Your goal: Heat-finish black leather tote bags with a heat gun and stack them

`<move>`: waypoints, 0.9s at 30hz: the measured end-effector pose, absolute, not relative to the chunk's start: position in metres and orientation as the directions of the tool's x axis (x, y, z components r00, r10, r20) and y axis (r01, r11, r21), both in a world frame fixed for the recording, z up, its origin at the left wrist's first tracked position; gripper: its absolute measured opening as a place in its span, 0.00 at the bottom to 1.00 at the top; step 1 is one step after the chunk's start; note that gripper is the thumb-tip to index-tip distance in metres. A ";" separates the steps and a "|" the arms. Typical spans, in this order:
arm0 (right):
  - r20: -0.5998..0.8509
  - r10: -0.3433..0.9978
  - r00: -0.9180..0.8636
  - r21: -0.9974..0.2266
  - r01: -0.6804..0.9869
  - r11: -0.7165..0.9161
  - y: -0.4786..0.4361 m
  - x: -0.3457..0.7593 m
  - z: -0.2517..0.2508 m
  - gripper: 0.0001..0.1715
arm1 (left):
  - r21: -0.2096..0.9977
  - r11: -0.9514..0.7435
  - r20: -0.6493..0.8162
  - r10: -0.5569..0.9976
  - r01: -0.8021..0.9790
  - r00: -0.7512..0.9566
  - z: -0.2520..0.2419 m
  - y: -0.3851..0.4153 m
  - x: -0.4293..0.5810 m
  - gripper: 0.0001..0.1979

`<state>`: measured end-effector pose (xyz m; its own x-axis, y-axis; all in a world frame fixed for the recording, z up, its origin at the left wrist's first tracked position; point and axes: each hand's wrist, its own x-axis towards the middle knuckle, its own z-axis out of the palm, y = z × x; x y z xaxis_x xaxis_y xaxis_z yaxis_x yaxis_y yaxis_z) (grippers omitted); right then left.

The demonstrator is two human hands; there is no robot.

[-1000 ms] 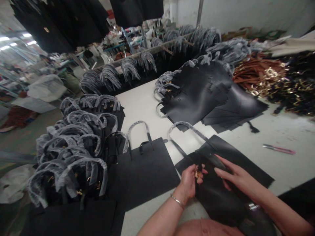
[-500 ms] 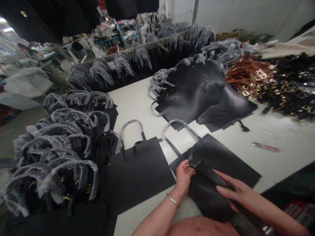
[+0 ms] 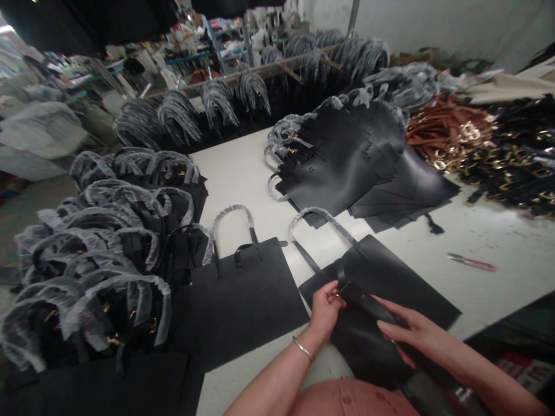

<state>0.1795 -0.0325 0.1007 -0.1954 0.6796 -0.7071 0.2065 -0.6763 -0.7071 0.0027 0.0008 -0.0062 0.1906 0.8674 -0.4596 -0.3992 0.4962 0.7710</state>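
In front of me lies a black leather handbag (image 3: 394, 277), its handle (image 3: 319, 214) wrapped in clear plastic film. My left hand (image 3: 326, 311) is closed in a pinch on a black strap (image 3: 341, 271) at the bag's top, with a small gold-coloured bit showing at the fingertips. My right hand (image 3: 418, 332) is closed round a long dark band of leather that runs from there towards my body; its thumb is on top. Whether this band is a strap or a folded bag edge is unclear. A second black handbag (image 3: 243, 300) lies flat to the left.
Rows of black bags with film-wrapped handles (image 3: 121, 283) crowd the left side. Black leather bags (image 3: 342, 162) are stacked at the back. Brown straps (image 3: 446, 130) and black straps with gold buckles (image 3: 515, 173) heap at the right. Pink-handled snips (image 3: 472, 262) lie on the white table (image 3: 234, 167).
My left fingers have shifted slightly on the strap, and the gold-coloured bit now shows between them. My right hand has hardly moved. The whole view has turned a little.
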 end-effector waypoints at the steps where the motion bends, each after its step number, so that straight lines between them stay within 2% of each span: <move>1: -0.708 0.676 -0.202 -0.706 0.201 -0.679 -0.033 0.177 0.098 0.48 | 0.781 0.495 -0.454 0.869 -0.380 0.200 -0.007 0.000 0.002 0.19; 7: -0.664 0.733 -0.148 -0.747 0.188 -0.638 -0.025 0.173 0.094 0.45 | 0.779 0.475 -0.433 0.880 -0.409 0.197 -0.004 0.002 -0.001 0.23; 11: -0.698 0.677 -0.233 -0.716 0.225 -0.661 -0.028 0.173 0.094 0.45 | 0.856 0.420 -0.353 0.901 -0.303 0.252 -0.001 0.004 0.000 0.16; 14: -0.661 0.736 -0.145 -0.749 0.188 -0.636 -0.022 0.169 0.094 0.46 | 0.860 0.448 -0.381 0.883 -0.245 0.275 -0.002 0.004 0.002 0.16; 16: -0.621 0.782 -0.056 -0.779 0.156 -0.607 -0.015 0.171 0.096 0.47 | 0.888 0.440 -0.393 0.878 -0.137 0.272 -0.001 0.006 0.000 0.18; 17: -0.608 0.794 -0.027 -0.788 0.146 -0.598 -0.013 0.174 0.097 0.47 | 0.922 0.384 -0.364 0.900 -0.042 0.240 0.001 0.007 -0.001 0.19; 19: -0.603 0.798 -0.004 -0.790 0.137 -0.597 -0.014 0.183 0.099 0.48 | 0.958 0.186 -0.218 0.967 0.221 0.135 0.005 0.013 -0.006 0.22; 22: -0.617 0.786 0.040 -0.779 0.116 -0.617 -0.026 0.197 0.096 0.53 | 0.855 -0.078 0.030 0.994 0.512 0.102 0.013 0.033 -0.004 0.25; 24: -0.622 0.778 0.087 -0.773 0.090 -0.628 -0.038 0.202 0.089 0.55 | 0.824 -0.139 0.049 0.983 0.549 0.176 0.014 0.053 0.007 0.24; 27: -0.622 0.767 0.155 -0.770 0.056 -0.636 -0.054 0.206 0.077 0.53 | 0.789 -0.097 -0.079 0.963 0.607 0.258 0.010 0.090 0.034 0.23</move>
